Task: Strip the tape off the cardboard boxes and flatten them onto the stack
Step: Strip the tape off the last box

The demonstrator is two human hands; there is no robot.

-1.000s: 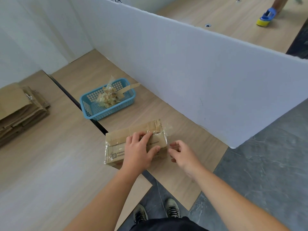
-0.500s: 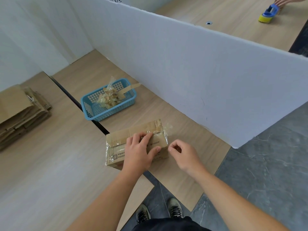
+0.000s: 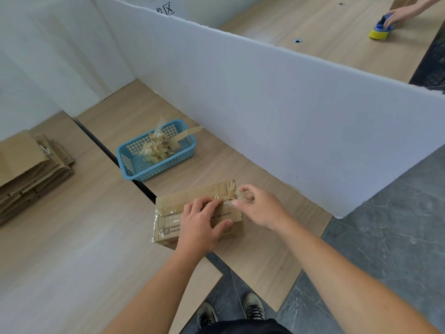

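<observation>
A small taped cardboard box lies on the wooden table near its front edge. My left hand presses flat on the box's top, fingers spread and thumb over the front face. My right hand is at the box's right end and pinches the loose end of the clear tape between thumb and fingers. A stack of flattened cardboard sits at the far left of the table.
A blue plastic basket holding crumpled tape scraps stands behind the box. A white partition runs along the right side. Beyond it, another person's hand holds a blue and yellow tape dispenser. A dark gap splits the two tabletops.
My right hand moved up and left from beside the box to its right end and took hold of the tape end. My left hand stayed on the box.
</observation>
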